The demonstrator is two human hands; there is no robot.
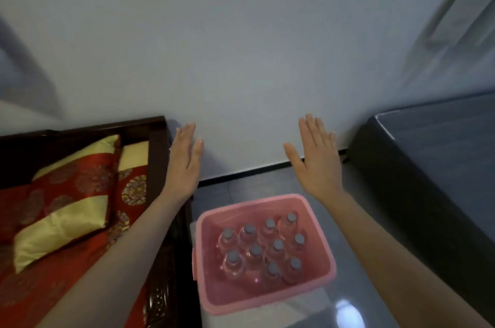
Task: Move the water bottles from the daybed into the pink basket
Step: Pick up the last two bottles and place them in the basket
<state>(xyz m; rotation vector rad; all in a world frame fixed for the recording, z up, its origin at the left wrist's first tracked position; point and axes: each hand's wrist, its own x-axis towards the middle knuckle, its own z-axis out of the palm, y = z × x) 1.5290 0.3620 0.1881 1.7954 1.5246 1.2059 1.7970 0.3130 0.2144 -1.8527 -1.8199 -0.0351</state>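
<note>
The pink basket [318,225] stands on a low white stand beside the daybed [158,156]. Inside it several clear water bottles [255,254] with grey caps stand upright in rows. My left hand [183,164] is raised flat above the daybed's dark wooden end, fingers straight, holding nothing. My right hand [316,158] is raised flat above and beyond the basket's far right corner, fingers spread, also empty. No bottle shows on the visible part of the daybed.
A red and gold cushion [67,199] lies on the daybed's red cover at the left. A dark bed or mattress [434,161] fills the right side. A white wall with a black skirting is just ahead; glossy grey floor lies between.
</note>
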